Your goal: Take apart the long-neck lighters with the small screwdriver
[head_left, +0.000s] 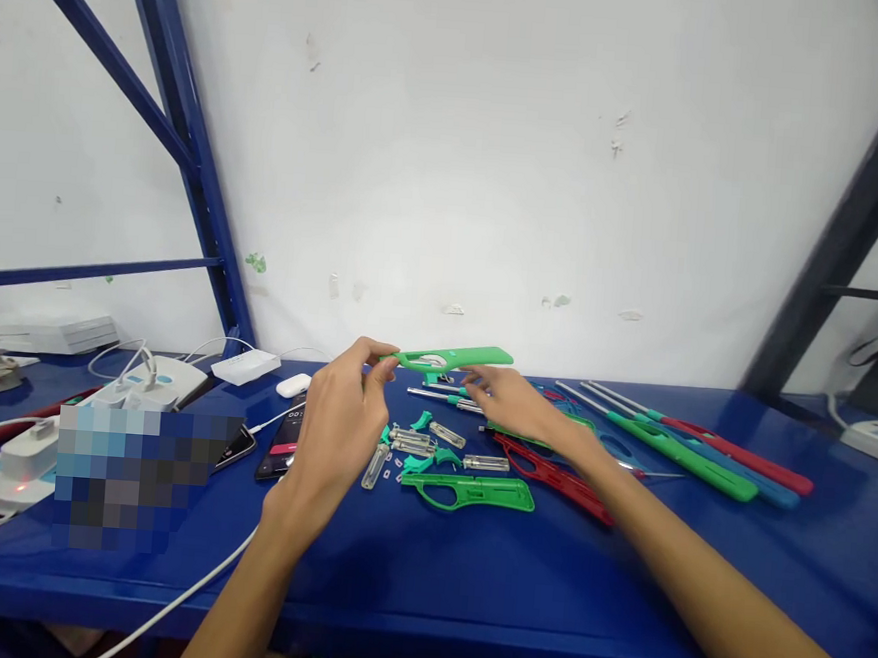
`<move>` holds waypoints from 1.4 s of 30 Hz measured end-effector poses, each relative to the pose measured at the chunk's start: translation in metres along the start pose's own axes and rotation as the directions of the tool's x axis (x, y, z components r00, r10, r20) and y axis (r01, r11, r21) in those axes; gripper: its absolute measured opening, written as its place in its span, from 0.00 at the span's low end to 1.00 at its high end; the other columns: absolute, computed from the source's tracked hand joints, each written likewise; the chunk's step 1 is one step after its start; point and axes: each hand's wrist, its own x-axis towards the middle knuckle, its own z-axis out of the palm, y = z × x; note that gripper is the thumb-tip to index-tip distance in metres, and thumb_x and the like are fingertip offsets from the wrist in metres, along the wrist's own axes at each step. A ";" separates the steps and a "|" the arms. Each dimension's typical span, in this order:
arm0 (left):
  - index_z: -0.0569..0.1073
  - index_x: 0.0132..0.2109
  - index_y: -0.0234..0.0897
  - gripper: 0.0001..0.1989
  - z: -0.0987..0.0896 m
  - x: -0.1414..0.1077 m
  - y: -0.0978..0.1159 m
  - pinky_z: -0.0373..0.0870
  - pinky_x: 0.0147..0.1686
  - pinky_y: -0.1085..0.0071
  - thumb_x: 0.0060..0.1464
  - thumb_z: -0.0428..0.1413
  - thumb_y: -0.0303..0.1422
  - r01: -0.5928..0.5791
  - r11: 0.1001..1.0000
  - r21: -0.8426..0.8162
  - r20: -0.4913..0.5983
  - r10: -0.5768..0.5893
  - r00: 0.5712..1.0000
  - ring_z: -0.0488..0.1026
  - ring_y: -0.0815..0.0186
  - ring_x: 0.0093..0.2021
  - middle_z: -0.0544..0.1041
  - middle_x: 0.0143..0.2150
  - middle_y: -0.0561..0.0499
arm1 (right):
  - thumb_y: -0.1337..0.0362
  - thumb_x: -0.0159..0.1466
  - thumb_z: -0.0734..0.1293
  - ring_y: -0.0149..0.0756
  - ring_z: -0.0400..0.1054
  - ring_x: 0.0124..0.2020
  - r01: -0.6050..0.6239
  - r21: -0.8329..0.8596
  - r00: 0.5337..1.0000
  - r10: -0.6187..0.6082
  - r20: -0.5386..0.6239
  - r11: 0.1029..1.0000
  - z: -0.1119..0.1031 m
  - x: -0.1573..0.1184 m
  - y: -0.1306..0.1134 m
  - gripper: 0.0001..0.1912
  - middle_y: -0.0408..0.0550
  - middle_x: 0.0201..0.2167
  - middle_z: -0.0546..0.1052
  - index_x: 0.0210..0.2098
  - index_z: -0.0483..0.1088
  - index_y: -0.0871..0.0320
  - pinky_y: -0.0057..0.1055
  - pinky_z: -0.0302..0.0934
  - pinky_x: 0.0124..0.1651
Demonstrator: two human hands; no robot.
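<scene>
Beside hands (pixel 348 403), phone digits (pixel 296 414) "00"

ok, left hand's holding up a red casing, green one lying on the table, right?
Colour's wrong: head view shows the held casing is green. The left hand does hold it up, and another green casing lies on the table.

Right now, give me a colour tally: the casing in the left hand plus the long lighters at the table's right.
Green: 2 (casing, green lighter)
Blue: 1 (blue lighter)
Red: 1 (red lighter)
Total: 4
</scene>
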 end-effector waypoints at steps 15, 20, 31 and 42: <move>0.76 0.56 0.40 0.15 0.007 0.000 0.000 0.69 0.39 0.62 0.68 0.50 0.34 0.021 0.995 0.095 0.133 -0.033 0.991 0.80 0.55 0.38 0.84 0.38 0.48 | 0.55 0.74 0.60 0.42 0.76 0.40 0.171 -0.120 0.924 -0.201 -0.325 0.978 -0.030 -0.022 0.010 0.18 0.51 0.45 0.83 0.53 0.78 0.54 0.37 0.64 0.45; 0.79 0.52 0.39 0.15 0.007 0.000 0.003 0.69 0.41 0.61 0.68 0.50 0.34 0.027 0.992 0.121 0.164 -0.047 0.985 0.80 0.52 0.43 0.85 0.39 0.46 | 0.52 0.74 0.58 0.48 0.76 0.39 -0.046 -0.191 0.937 -0.023 -0.349 0.981 -0.050 -0.022 0.032 0.23 0.56 0.43 0.84 0.52 0.79 0.58 0.40 0.61 0.42; 0.80 0.42 0.41 0.13 0.010 -0.004 0.010 0.69 0.38 0.62 0.67 0.51 0.38 -0.005 0.996 0.087 0.171 -0.010 0.985 0.80 0.54 0.39 0.85 0.39 0.47 | 0.52 0.68 0.70 0.43 0.77 0.40 -0.248 -0.159 0.968 0.251 0.001 0.956 -0.055 -0.029 0.078 0.16 0.54 0.40 0.83 0.43 0.79 0.60 0.41 0.70 0.45; 0.78 0.40 0.41 0.11 0.015 -0.008 0.014 0.69 0.34 0.65 0.66 0.54 0.40 -0.020 0.999 -0.025 0.136 0.023 0.991 0.78 0.60 0.33 0.83 0.36 0.50 | 0.41 0.66 0.68 0.39 0.78 0.42 -0.005 0.522 0.966 -0.132 0.224 0.853 -0.029 -0.030 -0.012 0.23 0.49 0.41 0.84 0.44 0.78 0.54 0.35 0.69 0.46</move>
